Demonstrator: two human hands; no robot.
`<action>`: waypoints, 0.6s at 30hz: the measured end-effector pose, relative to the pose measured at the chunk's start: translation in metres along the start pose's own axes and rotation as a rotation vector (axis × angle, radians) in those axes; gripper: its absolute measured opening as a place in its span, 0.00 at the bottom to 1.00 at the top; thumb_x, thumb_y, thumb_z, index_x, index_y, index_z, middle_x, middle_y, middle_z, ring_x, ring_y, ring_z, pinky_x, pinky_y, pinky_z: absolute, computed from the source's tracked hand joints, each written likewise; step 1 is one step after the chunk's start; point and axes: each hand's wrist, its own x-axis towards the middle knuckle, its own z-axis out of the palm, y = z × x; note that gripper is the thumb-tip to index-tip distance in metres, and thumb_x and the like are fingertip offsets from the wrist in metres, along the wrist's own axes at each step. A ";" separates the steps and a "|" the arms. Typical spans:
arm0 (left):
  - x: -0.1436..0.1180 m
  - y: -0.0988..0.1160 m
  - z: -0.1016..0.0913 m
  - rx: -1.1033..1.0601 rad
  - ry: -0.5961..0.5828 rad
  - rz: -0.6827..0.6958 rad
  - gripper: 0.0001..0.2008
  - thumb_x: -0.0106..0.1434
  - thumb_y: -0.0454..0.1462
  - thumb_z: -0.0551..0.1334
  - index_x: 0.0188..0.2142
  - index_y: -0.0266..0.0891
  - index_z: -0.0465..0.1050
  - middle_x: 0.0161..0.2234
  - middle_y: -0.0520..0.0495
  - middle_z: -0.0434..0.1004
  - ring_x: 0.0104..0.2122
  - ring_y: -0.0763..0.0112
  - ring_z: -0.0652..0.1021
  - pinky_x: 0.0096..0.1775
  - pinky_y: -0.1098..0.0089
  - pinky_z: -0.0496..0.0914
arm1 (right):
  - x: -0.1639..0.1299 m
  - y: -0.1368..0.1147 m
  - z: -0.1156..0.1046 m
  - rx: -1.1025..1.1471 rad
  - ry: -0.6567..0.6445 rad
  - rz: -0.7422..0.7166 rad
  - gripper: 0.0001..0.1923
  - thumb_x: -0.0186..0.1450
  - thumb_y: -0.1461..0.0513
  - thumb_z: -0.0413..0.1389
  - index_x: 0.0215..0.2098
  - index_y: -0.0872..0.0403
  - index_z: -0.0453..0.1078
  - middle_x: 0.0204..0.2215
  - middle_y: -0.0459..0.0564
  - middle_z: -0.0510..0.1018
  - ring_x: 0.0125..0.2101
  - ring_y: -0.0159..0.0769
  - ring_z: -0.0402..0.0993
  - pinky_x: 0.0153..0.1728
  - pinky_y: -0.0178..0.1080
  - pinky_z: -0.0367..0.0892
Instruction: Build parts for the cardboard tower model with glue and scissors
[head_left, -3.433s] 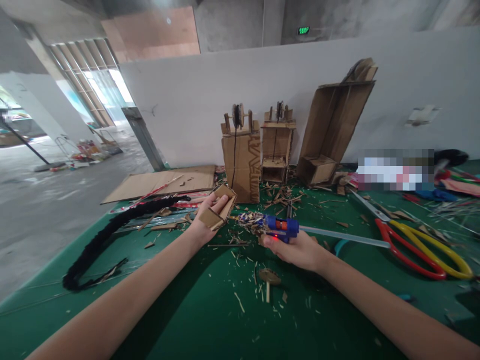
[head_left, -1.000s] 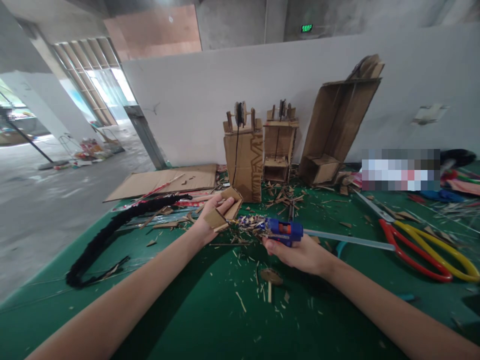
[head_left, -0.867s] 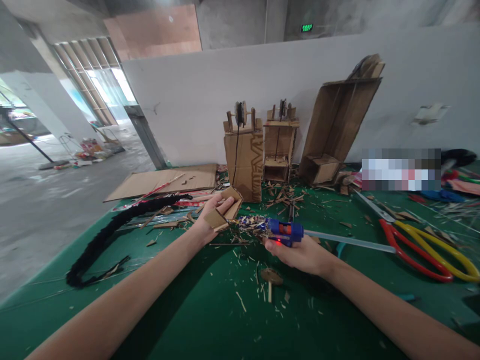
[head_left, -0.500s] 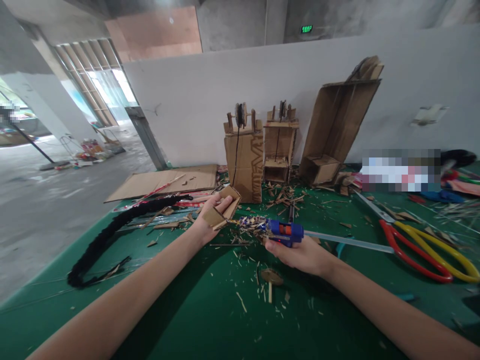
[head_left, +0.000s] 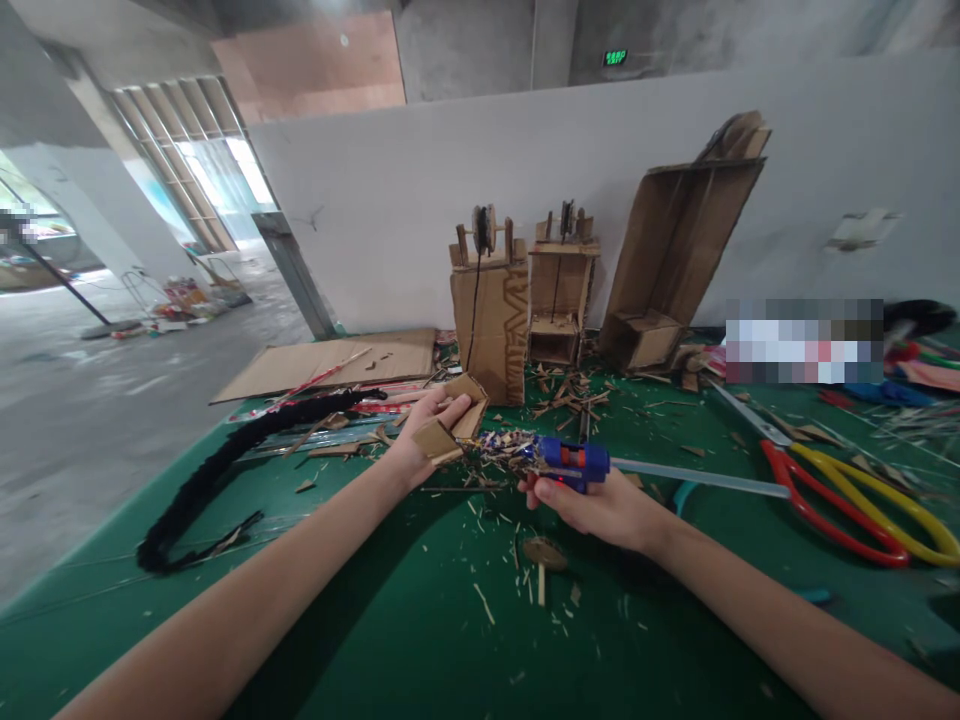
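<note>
To my right I see scissors (head_left: 780,462) (one handle red, one yellow); to my left, a fuzzy black strip (head_left: 204,475) lies curved.

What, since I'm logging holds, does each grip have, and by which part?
The left grip holds a folded cardboard piece by its middle, between the bent ends. The right grip holds a blue glue gun by its handle, largely hidden.

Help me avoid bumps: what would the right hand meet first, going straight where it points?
Its glue gun would likely meet the cardboard in the left hand; whether they touch now is unclear.
</note>
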 end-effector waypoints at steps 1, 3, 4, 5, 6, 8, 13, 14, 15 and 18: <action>0.000 0.000 0.001 0.003 0.000 -0.001 0.16 0.53 0.37 0.68 0.41 0.34 0.73 0.34 0.44 0.80 0.31 0.70 0.79 0.33 0.73 0.72 | 0.000 0.000 0.000 0.001 0.003 -0.001 0.20 0.59 0.46 0.55 0.33 0.55 0.70 0.28 0.50 0.74 0.19 0.27 0.61 0.17 0.34 0.57; -0.001 0.000 0.002 0.010 0.001 -0.001 0.16 0.53 0.37 0.68 0.41 0.34 0.73 0.35 0.44 0.80 0.31 0.69 0.79 0.33 0.73 0.72 | -0.001 0.000 0.000 -0.026 0.024 0.003 0.18 0.59 0.47 0.55 0.31 0.54 0.70 0.26 0.49 0.72 0.20 0.28 0.62 0.18 0.34 0.57; -0.001 0.000 0.002 0.014 0.003 -0.002 0.16 0.53 0.37 0.68 0.41 0.34 0.73 0.34 0.44 0.80 0.31 0.69 0.79 0.33 0.73 0.72 | -0.001 0.000 0.000 -0.049 0.038 0.012 0.17 0.59 0.48 0.55 0.29 0.54 0.70 0.25 0.48 0.71 0.20 0.29 0.62 0.18 0.35 0.58; -0.001 0.001 0.002 0.017 0.004 -0.002 0.16 0.53 0.37 0.69 0.41 0.34 0.73 0.34 0.44 0.80 0.31 0.69 0.79 0.33 0.73 0.72 | -0.001 0.000 0.000 -0.073 0.048 0.023 0.17 0.60 0.48 0.55 0.28 0.53 0.70 0.23 0.47 0.70 0.21 0.30 0.62 0.19 0.35 0.58; -0.001 0.001 0.002 0.021 0.006 -0.002 0.16 0.52 0.38 0.69 0.41 0.34 0.73 0.34 0.44 0.80 0.31 0.69 0.79 0.33 0.73 0.72 | -0.002 -0.001 0.000 -0.097 0.054 0.034 0.16 0.60 0.48 0.55 0.27 0.53 0.69 0.22 0.46 0.69 0.21 0.31 0.63 0.20 0.35 0.58; -0.001 0.001 0.002 0.029 0.008 -0.003 0.17 0.52 0.38 0.69 0.41 0.34 0.73 0.34 0.44 0.80 0.31 0.69 0.79 0.33 0.73 0.72 | -0.003 -0.002 -0.001 -0.135 0.060 0.050 0.16 0.60 0.48 0.55 0.27 0.52 0.69 0.21 0.45 0.67 0.22 0.32 0.63 0.20 0.35 0.59; -0.001 0.002 0.004 0.051 0.010 -0.016 0.19 0.51 0.38 0.70 0.41 0.33 0.73 0.32 0.44 0.80 0.30 0.68 0.79 0.31 0.72 0.72 | -0.003 -0.004 -0.001 -0.202 0.053 0.026 0.16 0.61 0.49 0.53 0.25 0.52 0.65 0.20 0.44 0.65 0.20 0.30 0.61 0.20 0.35 0.58; -0.001 0.002 0.004 0.055 0.011 -0.020 0.19 0.50 0.38 0.70 0.41 0.33 0.73 0.31 0.44 0.80 0.29 0.68 0.79 0.31 0.72 0.72 | -0.003 -0.005 -0.001 -0.215 0.050 0.015 0.17 0.61 0.49 0.52 0.24 0.52 0.65 0.19 0.44 0.65 0.20 0.30 0.60 0.20 0.35 0.57; -0.001 0.002 0.003 0.059 0.011 -0.023 0.19 0.50 0.38 0.70 0.40 0.33 0.73 0.31 0.44 0.80 0.29 0.68 0.79 0.30 0.72 0.72 | -0.002 -0.005 0.000 -0.226 0.049 0.005 0.17 0.62 0.49 0.52 0.24 0.52 0.64 0.18 0.43 0.64 0.19 0.29 0.59 0.19 0.35 0.57; 0.000 0.001 0.002 0.062 0.007 -0.030 0.18 0.50 0.38 0.70 0.40 0.32 0.73 0.30 0.44 0.79 0.29 0.68 0.79 0.31 0.72 0.72 | -0.002 -0.006 0.000 -0.243 0.047 -0.031 0.17 0.62 0.50 0.51 0.22 0.52 0.63 0.16 0.42 0.62 0.18 0.29 0.58 0.19 0.35 0.56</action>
